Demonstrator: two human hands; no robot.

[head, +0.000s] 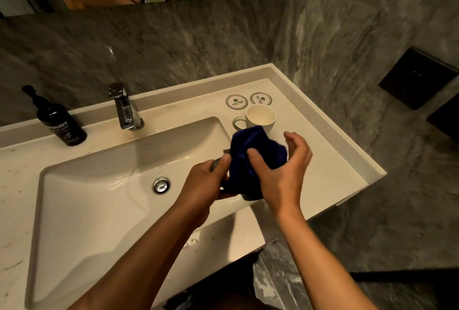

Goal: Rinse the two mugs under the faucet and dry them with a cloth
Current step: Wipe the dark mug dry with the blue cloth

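The left hand grips a grey mug, mostly hidden, above the basin's right rim. The right hand presses a blue cloth over it, thumb on the fabric, fingers loosely curled. A white mug stands upright near the worktop's back right corner. Advised: turn the mug steadily, work cloth into the interior and the handle.
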